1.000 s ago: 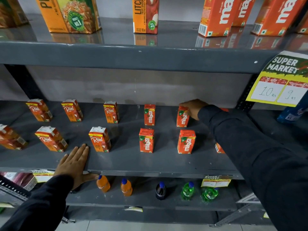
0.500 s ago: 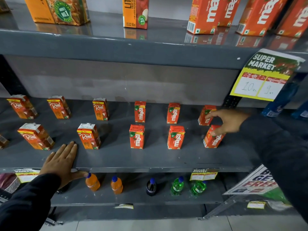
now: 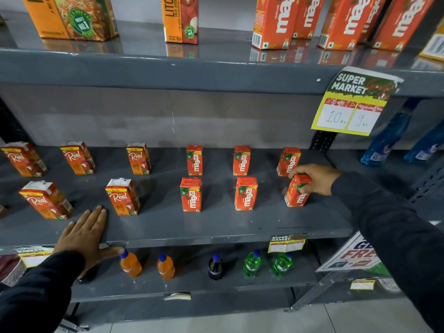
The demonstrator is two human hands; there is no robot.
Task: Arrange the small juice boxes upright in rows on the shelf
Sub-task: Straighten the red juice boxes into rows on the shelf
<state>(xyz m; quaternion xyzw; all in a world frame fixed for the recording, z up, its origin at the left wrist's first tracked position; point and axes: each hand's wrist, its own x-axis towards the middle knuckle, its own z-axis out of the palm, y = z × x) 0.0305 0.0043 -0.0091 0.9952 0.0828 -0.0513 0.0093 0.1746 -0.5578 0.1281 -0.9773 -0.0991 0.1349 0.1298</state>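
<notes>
Small orange juice boxes stand in two rows on the grey middle shelf (image 3: 216,224). Real boxes are at the left, for example the front one (image 3: 123,197). Maaza boxes are at the right: back row (image 3: 194,160), (image 3: 241,160), (image 3: 288,161), front row (image 3: 191,194), (image 3: 245,193). My right hand (image 3: 314,178) grips the top of the front-right Maaza box (image 3: 296,194), which leans slightly left on the shelf. My left hand (image 3: 84,233) lies flat and open on the shelf's front edge, holding nothing.
Large juice cartons (image 3: 276,20) stand on the upper shelf. A yellow price sign (image 3: 353,104) hangs from that shelf's edge. Small soda bottles (image 3: 165,266) line the lower shelf. Blue bottles (image 3: 384,140) stand at the right, behind a shelf post.
My right hand moved from the back-row Maaza box to the front-right box and gripped it, shifting it slightly. The view has panned right. My left hand stayed flat on the shelf edge.
</notes>
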